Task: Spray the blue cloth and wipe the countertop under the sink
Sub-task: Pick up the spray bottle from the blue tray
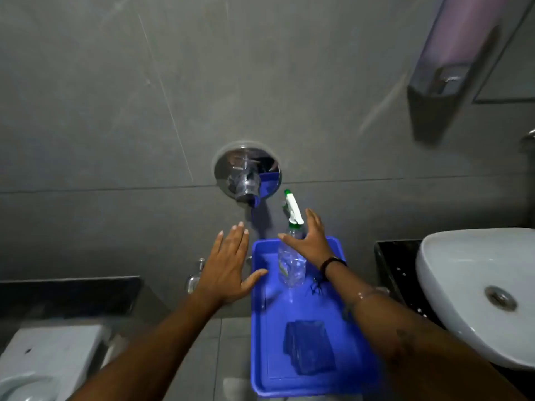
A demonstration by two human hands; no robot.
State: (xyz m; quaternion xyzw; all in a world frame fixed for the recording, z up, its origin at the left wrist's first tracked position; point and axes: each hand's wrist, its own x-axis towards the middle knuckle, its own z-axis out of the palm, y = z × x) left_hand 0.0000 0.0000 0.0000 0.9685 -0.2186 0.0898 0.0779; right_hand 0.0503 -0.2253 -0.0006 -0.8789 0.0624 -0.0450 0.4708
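A folded blue cloth (309,347) lies at the near end of a blue plastic tray (260,328). At the tray's far end stands a clear spray bottle (291,264) with a white and green trigger head. My right hand (311,241) hovers just over the bottle's shoulder, fingers spread, holding nothing. Left of the tray, my left hand (228,267) is flat and open, its thumb near the tray's left rim. The white sink (474,285) sits on a dark speckled countertop (396,273) at the right.
A chrome wall fitting (247,172) juts from the grey tiled wall above the tray. A toilet with a white cistern (49,354) is at lower left, under a dark ledge. A soap dispenser (445,68) hangs at upper right.
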